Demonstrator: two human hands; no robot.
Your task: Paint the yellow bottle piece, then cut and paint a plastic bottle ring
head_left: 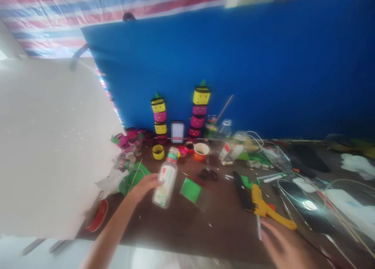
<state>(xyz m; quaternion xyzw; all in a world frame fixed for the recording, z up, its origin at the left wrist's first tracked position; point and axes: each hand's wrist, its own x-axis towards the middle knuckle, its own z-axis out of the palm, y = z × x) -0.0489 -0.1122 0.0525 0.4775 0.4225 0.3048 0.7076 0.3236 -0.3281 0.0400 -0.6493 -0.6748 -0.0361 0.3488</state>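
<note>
My left hand [150, 183] is wrapped around a plastic bottle [164, 185] with a white label and a green band near its neck. The bottle leans slightly to the right above the brown table. At the lower right, my right hand [279, 237] is blurred, its fingers apart, just below a yellow glue gun [263, 208]. A thin white stick [259, 228] is by its fingertips; whether they touch is hard to tell. Between the hands lies a green square sheet [190, 190], with black-handled scissors [209, 174] behind it.
Two stacks of yellow and pink banded pieces [159, 116] stand against the blue board [263, 65]. A paper cup [201, 151] and a yellow ring [158, 152] sit in front. A red tape roll [98, 216] is left; a phone [304, 202] and cables lie right.
</note>
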